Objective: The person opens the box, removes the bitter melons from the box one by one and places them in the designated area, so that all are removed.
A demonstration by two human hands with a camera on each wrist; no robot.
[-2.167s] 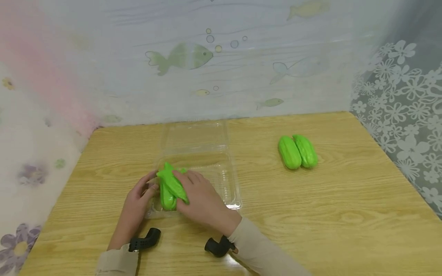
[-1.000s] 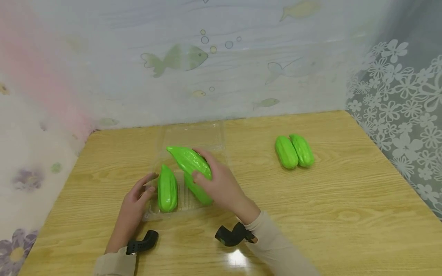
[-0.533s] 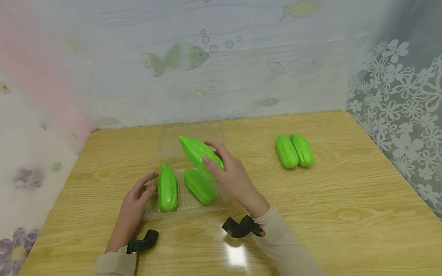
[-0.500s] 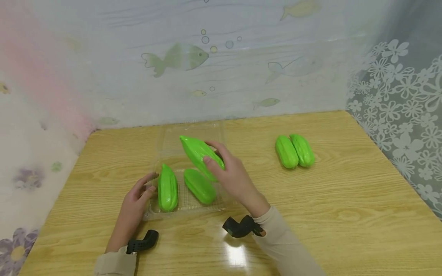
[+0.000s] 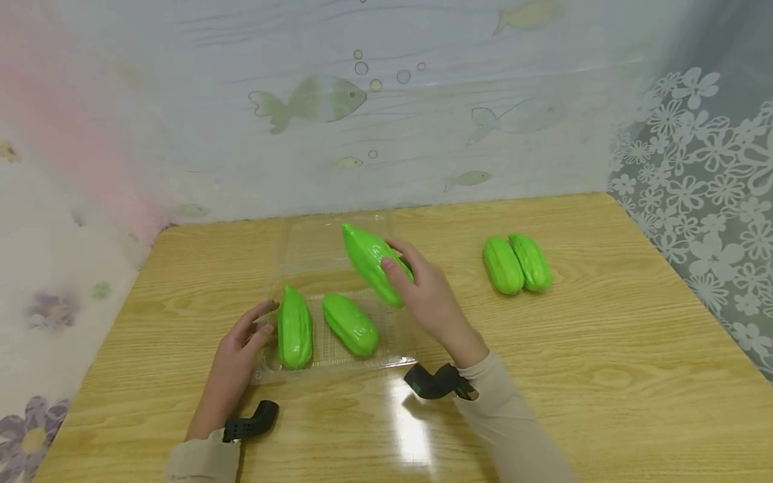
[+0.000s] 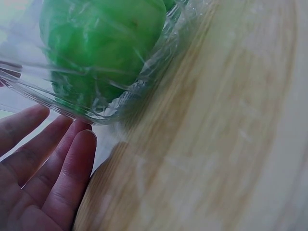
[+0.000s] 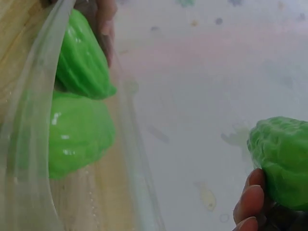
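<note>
A bright green toy bitter melon [image 5: 370, 260] is held by my right hand [image 5: 436, 305] above the right part of an open clear plastic box [image 5: 338, 370], its pointed tip facing up and left. Thumb and fingers wrap its blunt end. Inside the box, one bitter melon [image 5: 294, 330] lies lengthwise at the left and another bitter melon [image 5: 351, 326] lies slanted in the middle, apart from it. My left hand [image 5: 237, 350] is at the box's left wall; in the left wrist view its fingers [image 6: 79, 154] are nearly straight, fingertips right at the clear plastic edge.
Two more green bitter melons [image 5: 518, 264] lie side by side on the wooden table [image 5: 574, 376], right of the box. The box's clear lid [image 5: 338, 238] is folded back toward the patterned wall [image 5: 423, 147]. Both wrists wear black mounts [image 5: 437, 381].
My right hand has lifted a bitter melon off the left part of the box and carried it up and right. A second melon has come into view in the middle. My left hand stays put.
</note>
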